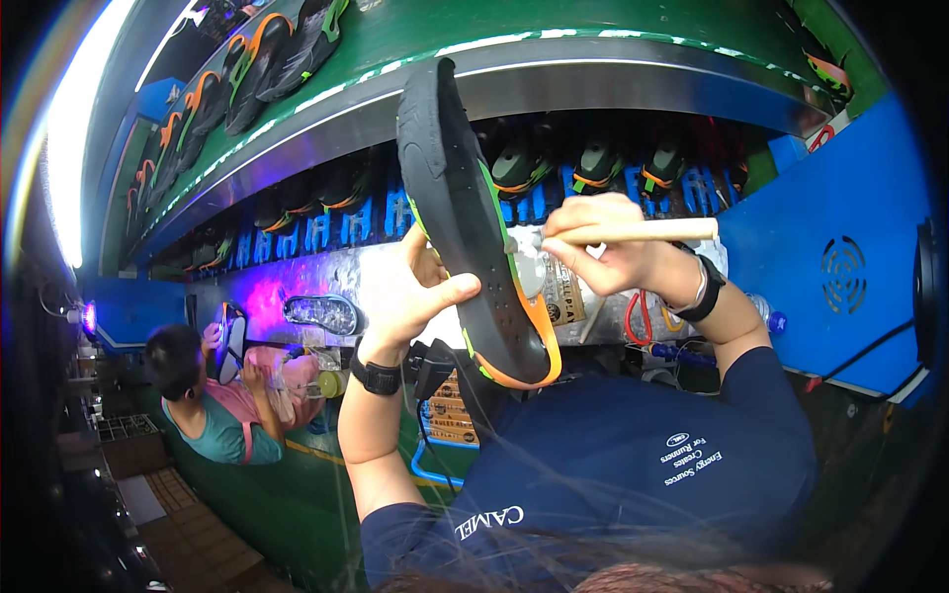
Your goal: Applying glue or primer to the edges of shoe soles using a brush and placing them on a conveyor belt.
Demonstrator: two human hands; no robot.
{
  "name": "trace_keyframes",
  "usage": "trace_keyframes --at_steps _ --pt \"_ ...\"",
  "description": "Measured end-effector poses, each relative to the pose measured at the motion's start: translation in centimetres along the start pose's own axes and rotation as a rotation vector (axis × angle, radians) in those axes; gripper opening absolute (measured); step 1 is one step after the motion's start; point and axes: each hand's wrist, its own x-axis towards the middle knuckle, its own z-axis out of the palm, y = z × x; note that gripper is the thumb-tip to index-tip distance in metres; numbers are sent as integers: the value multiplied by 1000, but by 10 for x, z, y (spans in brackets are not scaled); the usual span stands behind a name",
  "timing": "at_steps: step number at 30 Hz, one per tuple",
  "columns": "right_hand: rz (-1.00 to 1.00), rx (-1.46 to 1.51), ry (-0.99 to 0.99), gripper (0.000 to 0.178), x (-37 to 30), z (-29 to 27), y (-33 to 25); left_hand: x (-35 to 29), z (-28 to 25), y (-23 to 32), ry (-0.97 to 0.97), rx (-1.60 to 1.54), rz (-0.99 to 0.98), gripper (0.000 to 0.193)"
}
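My left hand (410,292) grips a black shoe sole (457,222) by its side, thumb across its face. The sole stands nearly upright in front of me, with an orange rim at the near end and green along the edges. In my right hand (608,247) is a brush (652,231) with a pale wooden handle, pinched between thumb and fingers. Its tip lies at the sole's right edge; I cannot tell whether it touches. Behind the sole, a pale rounded thing (531,274) is partly hidden.
Above runs a green conveyor belt (593,25) with a metal edge and several soles (262,64). Under it, several shoes (598,163) sit over blue holders. A blue machine (840,267) stands right. At left, a co-worker (213,395) holds a sole. Red-handled scissors (633,318) lie on the bench.
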Motion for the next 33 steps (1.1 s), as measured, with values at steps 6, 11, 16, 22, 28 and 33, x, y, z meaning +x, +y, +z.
trace_keyframes --at_steps 6,11,16,22,28,33 --pt "-30 -72 69 4 19 -12 8 -8 8 6 -56 7 -106 74" --pt "-32 -123 115 4 27 -20 10 -9 14 7 -86 -18 -118 77" --pt "-111 -250 69 4 23 -17 3 -9 16 14 -78 6 -106 74" --pt "-145 -125 69 8 -10 -2 -19 2 20 22 -39 66 -77 72" --pt "-44 -95 24 9 -33 6 -29 16 14 30 -15 115 -14 76" --pt "64 41 6 5 -40 1 -37 28 18 40 -35 208 -17 79"
